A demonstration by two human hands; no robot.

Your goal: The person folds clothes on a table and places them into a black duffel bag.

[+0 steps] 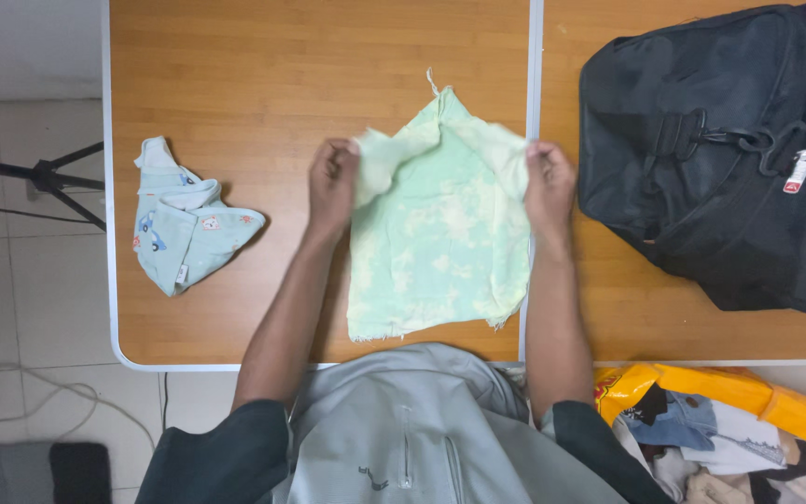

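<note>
A: On the wooden table, at its middle and near its front edge, lies the pale green cloth. What holds it?

B: Both hands. The left hand pinches the cloth's upper left edge, fingers clenched on the fabric. The right hand grasps the upper right edge in the same way. The top of the cloth is raised into a peak between the two hands; the lower part rests flat on the table, its frayed hem just short of the table's front edge.

A: What else stands in relation to the table?

B: Toward the table's left side, well apart from the green cloth, sits a light blue patterned garment, loosely folded. At the table's right end rests a black bag with buckled straps, near the right hand but not touching it. A pale seam in the tabletop runs just beside the right hand.

A: And off the table?

B: Below its front right edge, a yellow container holds mixed clothes. Left of the table, on the tiled floor, stand black tripod legs, with a white cable nearby.
</note>
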